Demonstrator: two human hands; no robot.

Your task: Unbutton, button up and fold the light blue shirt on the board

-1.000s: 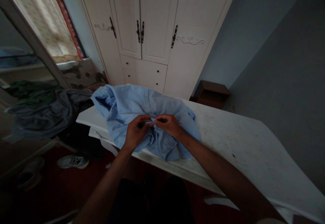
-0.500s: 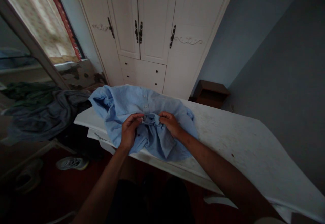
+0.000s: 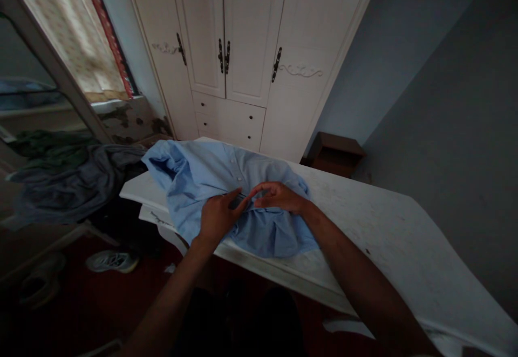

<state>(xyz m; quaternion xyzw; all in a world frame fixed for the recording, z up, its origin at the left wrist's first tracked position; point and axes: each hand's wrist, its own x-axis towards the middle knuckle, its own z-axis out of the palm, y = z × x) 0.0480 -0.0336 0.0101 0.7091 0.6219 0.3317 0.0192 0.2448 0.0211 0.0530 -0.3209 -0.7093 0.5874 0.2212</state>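
A crumpled light-blue buttoned shirt [image 3: 202,170] lies on the left end of a white table [image 3: 376,233]. Both my hands meet at the shirt's front strip of buttons near its middle. My left hand [image 3: 218,217] pinches the cloth between thumb and fingers. My right hand [image 3: 277,196] pinches the same fold from the other side, fingertips almost touching the left hand's. A white button shows just above my fingers.
A white wardrobe [image 3: 243,54] with dark handles stands behind the table. A heap of grey and green clothes [image 3: 68,176] lies at the left. A shoe [image 3: 111,261] sits on the dark red floor. A small brown stand [image 3: 334,153] is at the wall.
The bunched fold of shirt between my hands has been flattened out. My hands have come closer together at the button strip, and the view has shifted slightly.
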